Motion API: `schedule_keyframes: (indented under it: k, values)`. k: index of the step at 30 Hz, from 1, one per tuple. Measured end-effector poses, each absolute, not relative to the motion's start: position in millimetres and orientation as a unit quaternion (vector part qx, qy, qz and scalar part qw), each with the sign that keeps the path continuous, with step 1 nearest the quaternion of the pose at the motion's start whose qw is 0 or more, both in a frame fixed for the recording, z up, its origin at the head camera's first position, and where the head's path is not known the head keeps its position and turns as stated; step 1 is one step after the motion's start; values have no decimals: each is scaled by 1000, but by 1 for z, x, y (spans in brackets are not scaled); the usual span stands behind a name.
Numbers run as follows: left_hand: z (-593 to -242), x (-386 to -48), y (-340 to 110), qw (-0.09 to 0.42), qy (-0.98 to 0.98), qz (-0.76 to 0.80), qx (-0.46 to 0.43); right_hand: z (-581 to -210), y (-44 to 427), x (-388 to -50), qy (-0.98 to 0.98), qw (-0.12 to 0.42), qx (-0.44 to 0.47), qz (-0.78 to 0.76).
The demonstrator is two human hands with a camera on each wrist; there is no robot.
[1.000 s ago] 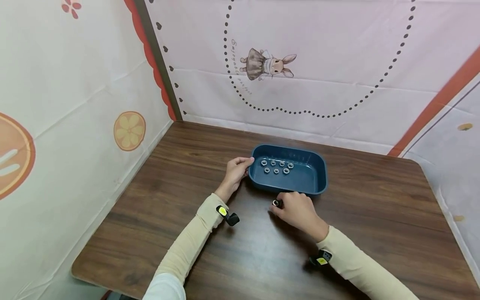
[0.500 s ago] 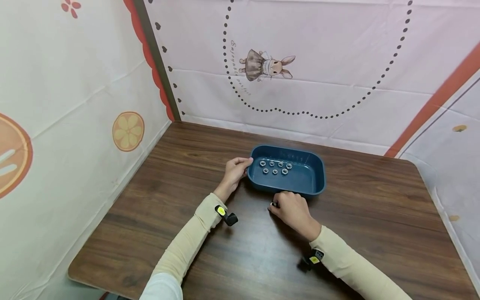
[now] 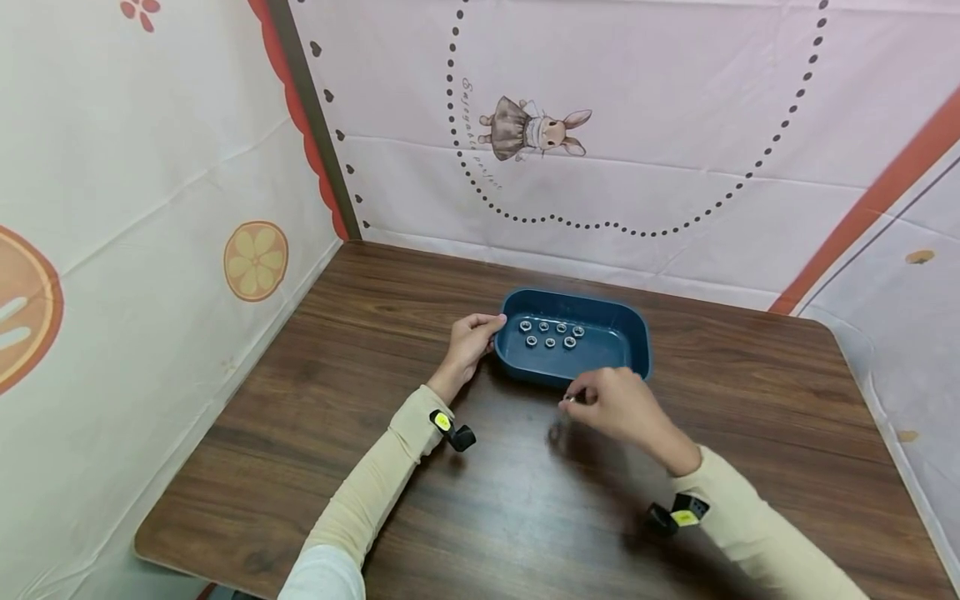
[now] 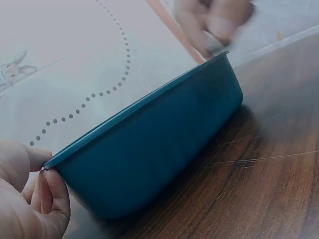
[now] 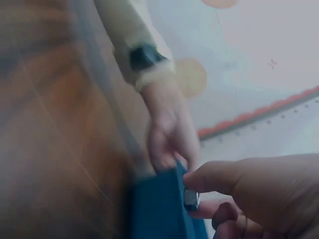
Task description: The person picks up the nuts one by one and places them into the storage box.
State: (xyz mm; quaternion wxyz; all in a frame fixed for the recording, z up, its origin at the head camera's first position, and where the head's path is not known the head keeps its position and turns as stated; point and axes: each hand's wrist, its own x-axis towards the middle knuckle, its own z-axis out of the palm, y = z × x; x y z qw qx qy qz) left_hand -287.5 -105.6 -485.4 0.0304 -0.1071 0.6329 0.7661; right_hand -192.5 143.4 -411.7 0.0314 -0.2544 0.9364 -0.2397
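Observation:
A dark blue rectangular tray [image 3: 607, 348] stands on the table, with several silver hex nuts [image 3: 532, 341] lying in two rows toward its left side. My left hand [image 3: 468, 343] pinches the tray's left rim between thumb and fingers; the left wrist view shows this grip close up. Just outside the tray's near wall, above the table, my right hand [image 3: 621, 404] pinches a hex nut [image 5: 191, 199] between thumb and index finger. The right wrist view shows the nut beside the tray's rim; the left wrist view shows this hand blurred.
The brown wood-grain table [image 3: 360, 333] reaches back to a printed cloth wall [image 3: 660, 100] behind the tray. More cloth walls stand along the left and right sides. Both forearms in beige sleeves wear small black wrist devices [image 3: 453, 432].
My right hand has lifted off the table near the tray's front and shifted up and right with the nut in its fingers. The left hand and the tray stay put.

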Motion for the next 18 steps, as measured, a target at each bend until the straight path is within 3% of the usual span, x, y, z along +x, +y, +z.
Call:
schedule_keyframes:
  k: [7, 18]
  values:
    - [-484, -289, -108, 29, 634, 765, -109, -385, 175, -250, 923, 36, -313, -222]
    - [-484, -286, -108, 35, 644, 757, -106, -391, 190, -332, 876, 87, -449, -151]
